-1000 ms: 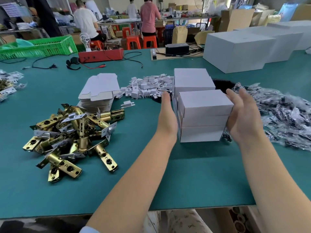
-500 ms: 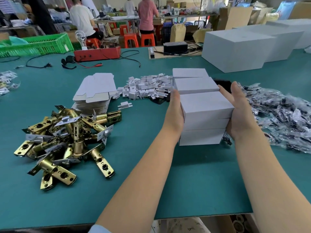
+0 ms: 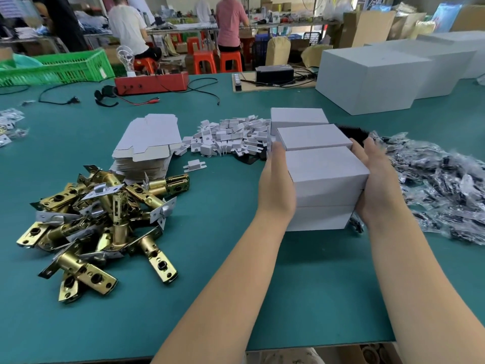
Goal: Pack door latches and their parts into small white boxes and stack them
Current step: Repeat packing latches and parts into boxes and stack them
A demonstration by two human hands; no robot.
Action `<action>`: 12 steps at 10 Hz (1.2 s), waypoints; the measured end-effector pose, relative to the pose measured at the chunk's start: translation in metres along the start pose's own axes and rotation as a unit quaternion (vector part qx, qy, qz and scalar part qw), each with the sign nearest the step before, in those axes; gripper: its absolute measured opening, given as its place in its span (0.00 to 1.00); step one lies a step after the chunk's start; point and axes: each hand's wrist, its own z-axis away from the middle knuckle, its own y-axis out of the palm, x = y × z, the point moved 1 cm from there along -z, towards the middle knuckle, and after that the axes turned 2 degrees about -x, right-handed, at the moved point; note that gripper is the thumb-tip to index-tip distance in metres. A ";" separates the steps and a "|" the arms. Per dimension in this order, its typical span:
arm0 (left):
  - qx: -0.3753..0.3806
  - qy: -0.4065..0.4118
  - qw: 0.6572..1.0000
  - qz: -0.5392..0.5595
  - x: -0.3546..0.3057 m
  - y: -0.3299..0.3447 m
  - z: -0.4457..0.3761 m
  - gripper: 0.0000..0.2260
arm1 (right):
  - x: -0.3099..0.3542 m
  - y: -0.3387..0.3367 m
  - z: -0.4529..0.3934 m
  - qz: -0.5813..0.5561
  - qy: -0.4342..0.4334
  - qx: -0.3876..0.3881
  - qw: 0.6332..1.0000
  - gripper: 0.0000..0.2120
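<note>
**Stack of white boxes squeezed between two flat palms**

The near stack of white boxes [image 3: 325, 187] stands on the green table [image 3: 236, 298], three boxes high by the seams on its front face. The left hand [image 3: 278, 187] presses flat against its left side and the right hand [image 3: 378, 185] against its right, fingers straight and pointing away from the body; neither hand curls round anything. Just behind it stand more white boxes [image 3: 312, 136], touching or nearly so.

The boxes are thin card, so they will likely dent under a hard squeeze. If each holds a metal latch, the stack will be fairly heavy, and the smooth faces may let a middle box slide out. The safest hold is low on the two sides, with even pressure, or a hand beneath.

To the left lie a pile of brass latches [image 3: 99, 219], flat unfolded cartons [image 3: 148, 143] and small white card inserts [image 3: 231, 135]. To the right is a heap of bagged parts [image 3: 441, 190].
</note>
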 end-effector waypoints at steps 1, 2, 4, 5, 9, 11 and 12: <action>0.067 -0.008 0.998 0.001 -0.006 0.001 -0.006 0.38 | -0.001 -0.001 0.000 0.006 0.013 -0.019 1.000 0.27; 0.077 -0.020 0.996 -0.037 -0.005 -0.001 -0.015 0.32 | 0.001 0.001 0.001 0.027 0.011 -0.020 0.999 0.27; 0.078 -0.040 0.996 -0.004 0.006 -0.005 -0.020 0.28 | 0.003 0.001 0.003 0.043 -0.002 0.022 0.999 0.28; 0.067 -0.035 0.997 0.019 0.010 -0.004 -0.021 0.28 | 0.003 -0.001 0.002 0.047 0.001 0.059 0.997 0.27; 0.060 0.012 0.997 0.035 -0.023 -0.023 -0.076 0.31 | 0.039 -0.001 -0.036 -0.035 0.010 0.016 0.999 0.36; 0.147 -0.003 0.988 0.046 -0.025 -0.014 -0.085 0.33 | 0.033 0.016 -0.065 0.134 -0.019 -0.049 0.990 0.29; 0.155 -0.016 0.984 0.086 -0.017 -0.008 -0.084 0.33 | 0.031 0.016 -0.061 0.089 0.037 0.020 0.995 0.31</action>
